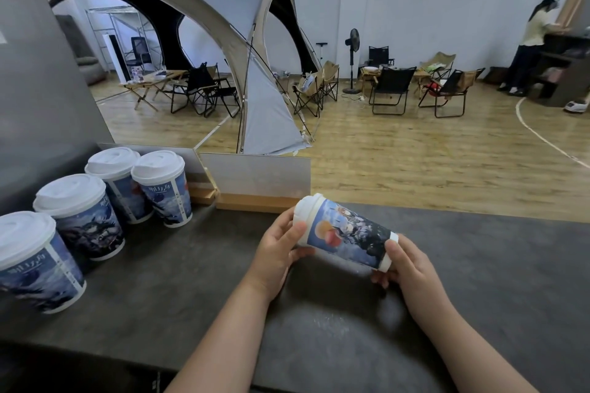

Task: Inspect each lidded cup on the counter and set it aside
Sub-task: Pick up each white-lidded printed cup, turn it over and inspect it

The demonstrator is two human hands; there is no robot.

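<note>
Over the grey counter (191, 297), left hand (277, 249) grips sideways cup (348, 236) by its lid, right hand (412, 268) clasps and half-hides its base.

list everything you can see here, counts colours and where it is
upright lidded paper cups: four, blue print with white lids, counter's left side
sideways lidded paper cup: one, blue print, white lid, between both hands
dark grey counter: one, foreground
grey dome tent: one, on wooden floor behind
black folding chairs: several, mid-room
black standing fan: one, by white wall
person: one, pale top, far right
left hand: grips the cup's lid end
right hand: grips its base end
</note>
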